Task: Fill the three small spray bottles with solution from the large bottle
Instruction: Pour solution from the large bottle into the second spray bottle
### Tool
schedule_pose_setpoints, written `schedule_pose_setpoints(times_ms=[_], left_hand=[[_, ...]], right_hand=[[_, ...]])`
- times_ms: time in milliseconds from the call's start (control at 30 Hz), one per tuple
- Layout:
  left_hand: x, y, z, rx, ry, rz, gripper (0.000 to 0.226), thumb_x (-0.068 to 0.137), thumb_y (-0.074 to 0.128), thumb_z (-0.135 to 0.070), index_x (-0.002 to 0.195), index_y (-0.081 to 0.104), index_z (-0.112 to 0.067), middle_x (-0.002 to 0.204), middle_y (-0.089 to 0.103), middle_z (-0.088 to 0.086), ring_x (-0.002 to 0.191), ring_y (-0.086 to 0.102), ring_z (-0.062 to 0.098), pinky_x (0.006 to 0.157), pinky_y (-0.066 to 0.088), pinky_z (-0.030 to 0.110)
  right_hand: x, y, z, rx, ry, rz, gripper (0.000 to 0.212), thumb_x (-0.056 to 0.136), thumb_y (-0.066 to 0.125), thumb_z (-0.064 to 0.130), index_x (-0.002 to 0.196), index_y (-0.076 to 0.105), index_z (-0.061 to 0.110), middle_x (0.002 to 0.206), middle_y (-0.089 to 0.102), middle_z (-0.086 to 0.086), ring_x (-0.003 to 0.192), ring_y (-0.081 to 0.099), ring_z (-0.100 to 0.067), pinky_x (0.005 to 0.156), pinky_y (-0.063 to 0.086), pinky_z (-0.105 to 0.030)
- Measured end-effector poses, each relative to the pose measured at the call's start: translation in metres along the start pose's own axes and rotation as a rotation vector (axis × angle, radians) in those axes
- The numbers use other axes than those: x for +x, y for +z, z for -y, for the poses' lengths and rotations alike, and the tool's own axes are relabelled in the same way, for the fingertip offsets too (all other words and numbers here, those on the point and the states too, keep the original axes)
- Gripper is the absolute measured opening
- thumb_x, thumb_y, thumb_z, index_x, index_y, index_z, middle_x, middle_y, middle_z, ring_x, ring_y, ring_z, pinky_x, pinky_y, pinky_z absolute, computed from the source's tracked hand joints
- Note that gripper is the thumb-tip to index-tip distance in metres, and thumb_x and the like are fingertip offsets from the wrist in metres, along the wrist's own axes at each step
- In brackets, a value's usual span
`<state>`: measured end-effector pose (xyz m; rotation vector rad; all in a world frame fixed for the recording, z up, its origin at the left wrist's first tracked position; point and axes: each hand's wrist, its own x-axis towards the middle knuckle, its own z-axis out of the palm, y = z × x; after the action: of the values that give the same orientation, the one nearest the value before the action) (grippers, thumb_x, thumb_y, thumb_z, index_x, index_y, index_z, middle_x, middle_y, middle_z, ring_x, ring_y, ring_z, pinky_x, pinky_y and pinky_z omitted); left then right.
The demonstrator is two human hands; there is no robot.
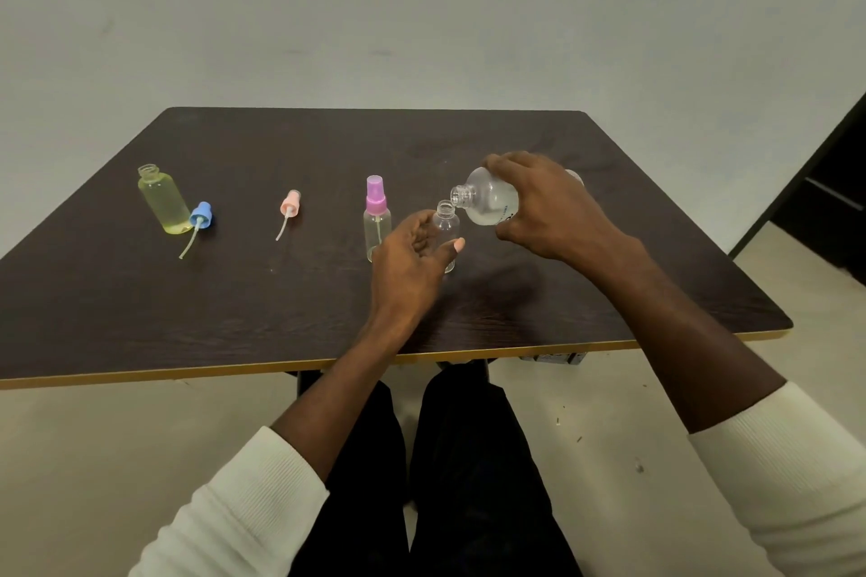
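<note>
The right hand (548, 206) grips the large bottle (489, 201) tilted with its long axis pointing left, mouth just above and right of the open small bottle (447, 230), which the left hand (412, 258) steadies upright with curled fingers on the table (234, 295).

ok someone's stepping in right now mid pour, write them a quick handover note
Right hand grips the large bottle, tilted, its open mouth just above the open small bottle.
Left hand curls around that small bottle, which stands on the table; it looks empty so far.
Yellowish bottle at far left is full and uncapped, its blue sprayer lying beside it.
Pink sprayer lies mid-table.
Purple-capped bottle stands capped and looks empty.
Left: finish this pour, fill the purple one, refit the sprayers.
</note>
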<state>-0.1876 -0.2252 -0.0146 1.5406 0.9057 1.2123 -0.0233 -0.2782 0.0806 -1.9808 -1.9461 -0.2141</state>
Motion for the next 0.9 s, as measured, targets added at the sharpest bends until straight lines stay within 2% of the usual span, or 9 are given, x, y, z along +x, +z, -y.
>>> schedule_pose_setpoints(times_ms=[67, 167, 233, 367, 633, 800, 833, 900], left_hand=[[-0.0002, 0.0002, -0.0009, -0.007, 0.006, 0.001, 0.039, 0.082, 0.083, -0.015, 0.117, 0.068, -0.023, 0.108, 0.075, -0.006, 0.104, 0.071, 0.009, 0.096, 0.058, 0.038], [-0.0015, -0.0010, -0.0037, -0.031, 0.017, 0.004, 0.039, 0.082, 0.083, -0.012, 0.102, 0.065, -0.040, 0.099, 0.074, -0.016, 0.098, 0.071, 0.002, 0.092, 0.058, 0.031], [-0.0018, -0.0018, -0.0040, -0.030, 0.034, 0.010, 0.040, 0.082, 0.082, -0.012, 0.100, 0.063, -0.042, 0.098, 0.074, -0.017, 0.098, 0.071, 0.002, 0.091, 0.058, 0.028], [-0.0023, -0.0014, -0.0041, -0.066, 0.041, 0.019, 0.039, 0.082, 0.081, -0.009, 0.099, 0.066, -0.040, 0.094, 0.075, -0.018, 0.097, 0.072, 0.003, 0.088, 0.057, 0.026], [-0.0018, -0.0010, -0.0028, -0.059, 0.033, 0.012, 0.038, 0.082, 0.082, -0.011, 0.101, 0.066, -0.040, 0.100, 0.076, -0.012, 0.100, 0.072, 0.005, 0.092, 0.059, 0.034], [-0.0015, -0.0014, -0.0024, -0.064, 0.005, 0.009, 0.042, 0.082, 0.083, -0.014, 0.122, 0.068, -0.017, 0.107, 0.076, -0.005, 0.102, 0.072, 0.006, 0.093, 0.059, 0.034], [-0.0016, -0.0014, -0.0025, -0.065, 0.007, 0.010, 0.041, 0.082, 0.083, -0.014, 0.121, 0.068, -0.018, 0.106, 0.076, -0.006, 0.102, 0.072, 0.006, 0.093, 0.059, 0.034], [-0.0024, -0.0017, -0.0033, -0.067, 0.015, 0.012, 0.035, 0.083, 0.082, -0.012, 0.108, 0.070, -0.033, 0.100, 0.076, -0.011, 0.099, 0.072, 0.006, 0.092, 0.059, 0.035]], right_hand=[[0.0000, -0.0009, 0.0004, -0.011, 0.001, 0.005, 0.074, 0.070, 0.075, 0.018, 0.139, 0.048, 0.016, 0.137, 0.054, -0.004, 0.124, 0.050, -0.026, 0.096, 0.041, -0.034], [0.0000, -0.0024, 0.0012, -0.023, -0.010, 0.006, 0.072, 0.070, 0.075, 0.018, 0.137, 0.048, 0.016, 0.137, 0.054, -0.004, 0.123, 0.051, -0.027, 0.096, 0.040, -0.034], [0.0001, -0.0041, 0.0022, -0.036, -0.020, 0.003, 0.071, 0.071, 0.075, 0.017, 0.137, 0.049, 0.015, 0.136, 0.055, -0.005, 0.122, 0.051, -0.027, 0.096, 0.040, -0.034], [0.0004, -0.0059, 0.0042, -0.057, -0.027, 0.002, 0.071, 0.072, 0.075, 0.018, 0.138, 0.049, 0.016, 0.138, 0.054, -0.005, 0.124, 0.050, -0.028, 0.099, 0.039, -0.037], [0.0013, -0.0061, 0.0047, -0.060, -0.021, 0.008, 0.071, 0.071, 0.075, 0.018, 0.137, 0.049, 0.016, 0.138, 0.054, -0.005, 0.125, 0.050, -0.028, 0.099, 0.040, -0.038], [0.0014, -0.0044, 0.0052, -0.043, -0.008, 0.023, 0.075, 0.069, 0.076, 0.019, 0.138, 0.048, 0.017, 0.138, 0.054, -0.005, 0.124, 0.050, -0.028, 0.100, 0.040, -0.038], [0.0014, -0.0044, 0.0051, -0.041, -0.004, 0.025, 0.075, 0.069, 0.075, 0.019, 0.139, 0.047, 0.017, 0.138, 0.053, -0.005, 0.124, 0.050, -0.028, 0.100, 0.040, -0.037], [0.0011, -0.0048, 0.0054, -0.035, 0.002, 0.027, 0.075, 0.069, 0.076, 0.019, 0.139, 0.047, 0.018, 0.138, 0.053, -0.004, 0.124, 0.049, -0.027, 0.099, 0.040, -0.036]])
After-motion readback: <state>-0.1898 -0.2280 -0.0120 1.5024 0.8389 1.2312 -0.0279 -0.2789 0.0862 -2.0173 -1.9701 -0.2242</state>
